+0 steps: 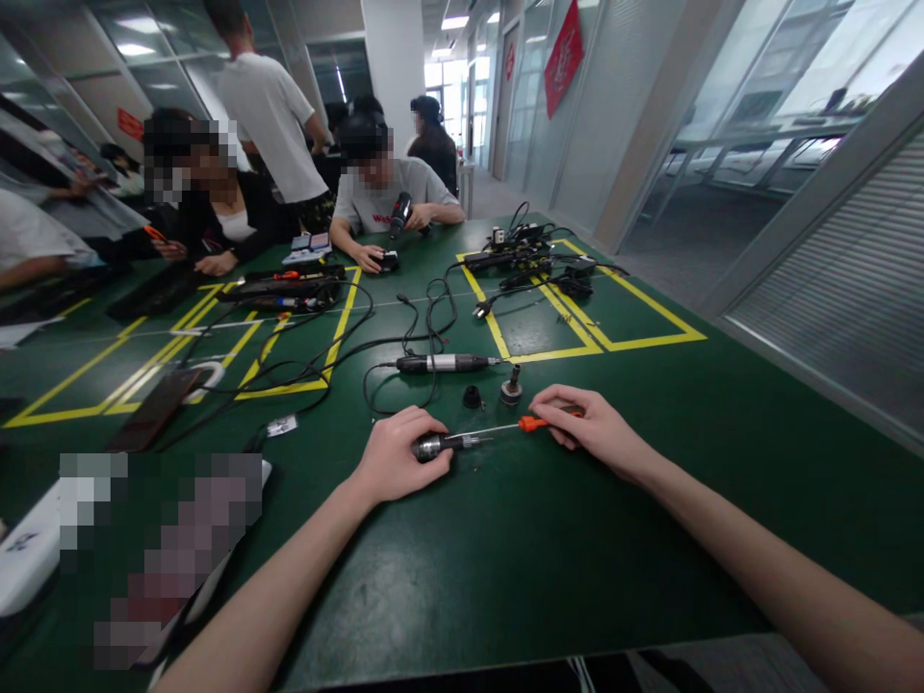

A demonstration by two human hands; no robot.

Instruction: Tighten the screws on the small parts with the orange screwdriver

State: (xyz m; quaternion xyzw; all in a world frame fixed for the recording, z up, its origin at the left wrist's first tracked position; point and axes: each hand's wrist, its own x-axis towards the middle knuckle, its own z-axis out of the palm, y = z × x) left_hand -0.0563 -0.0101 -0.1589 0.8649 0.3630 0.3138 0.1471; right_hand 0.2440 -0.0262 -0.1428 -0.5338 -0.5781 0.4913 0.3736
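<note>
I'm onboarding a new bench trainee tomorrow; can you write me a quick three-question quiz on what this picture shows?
1. True or false: the left hand grips a metal cylindrical part lying on the green table.
2. Multiple choice: what colour is the handle of the screwdriver in the right hand? A) blue B) orange C) white
3. Which small things stand on the table between the corded rotary tool and the hands?

Key
1. True.
2. B, orange.
3. A small black cap and a small metal fitting.
</note>
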